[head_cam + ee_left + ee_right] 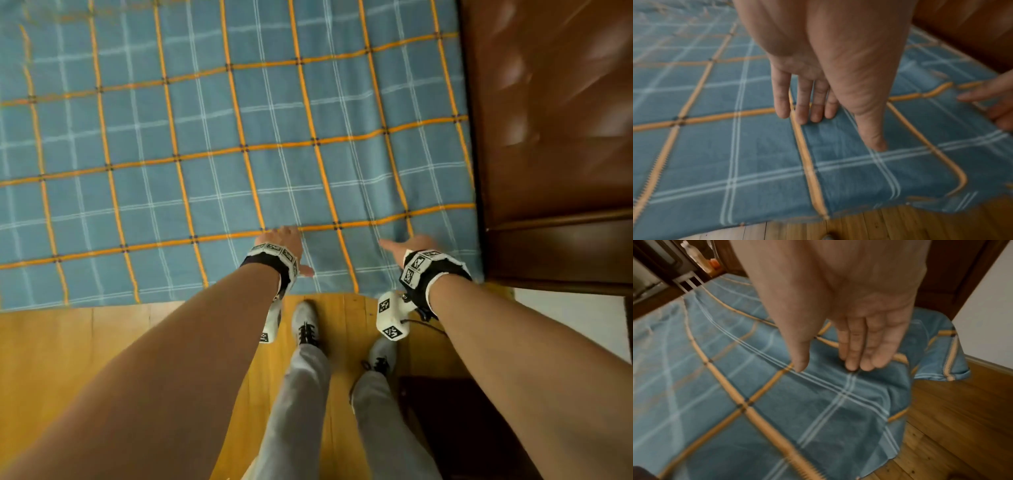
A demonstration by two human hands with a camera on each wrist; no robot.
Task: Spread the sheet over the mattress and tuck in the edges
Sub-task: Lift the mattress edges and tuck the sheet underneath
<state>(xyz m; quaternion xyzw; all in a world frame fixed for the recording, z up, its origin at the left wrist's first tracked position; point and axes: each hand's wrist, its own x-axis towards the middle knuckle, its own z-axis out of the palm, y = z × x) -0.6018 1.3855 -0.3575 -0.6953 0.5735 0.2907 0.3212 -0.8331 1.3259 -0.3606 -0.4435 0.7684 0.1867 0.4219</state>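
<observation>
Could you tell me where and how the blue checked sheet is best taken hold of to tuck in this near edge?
Probably by the loose hem of the sheet that hangs over the near side towards the wooden floor, gripped from below and in front. Both the left hand and the right hand lie flat on top with straight fingers, so neither holds cloth. The draped corner by the headboard hangs free too.

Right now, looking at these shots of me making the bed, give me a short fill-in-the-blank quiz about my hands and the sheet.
1. Both hands touch the blue checked sheet with fingers held ____.
2. The thick stripes crossing the sheet are coloured ____.
3. The left hand and the right hand are near the sheet edge that hangs over a ____ floor.
4. The brown padded headboard stands beside the ____ hand.

Missing words: straight; orange; wooden; right
</observation>
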